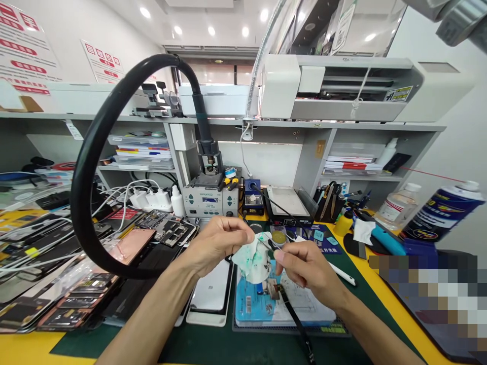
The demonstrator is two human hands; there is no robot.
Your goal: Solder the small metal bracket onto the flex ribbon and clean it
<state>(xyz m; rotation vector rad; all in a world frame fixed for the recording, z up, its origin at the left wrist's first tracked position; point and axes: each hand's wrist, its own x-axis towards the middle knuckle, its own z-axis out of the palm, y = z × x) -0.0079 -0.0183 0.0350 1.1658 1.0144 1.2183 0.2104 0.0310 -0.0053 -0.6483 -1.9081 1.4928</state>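
Observation:
My left hand (pixel 228 235) is closed in a pinch on the top edge of a crumpled white tissue (pixel 253 263) with green stains. My right hand (pixel 304 266) is closed on a slim dark tool (pixel 271 245), whose thin tip meets the tissue; its exact kind is hard to make out. Under both hands lies a flat blue-and-white box (pixel 247 317). A small electronic part (pixel 272 289) rests on it, with a black strap-like cable (pixel 297 317) running toward me. Left of the box is a white phone (pixel 209 286).
Opened phones and loose phone parts (pixel 95 289) crowd the left side under a thick black hose (pixel 81 177). A soldering station (pixel 210 200) stands behind. To the right are a spray can (pixel 441 213), a clear bottle (pixel 399 205) and a white pen-like tool (pixel 342 274).

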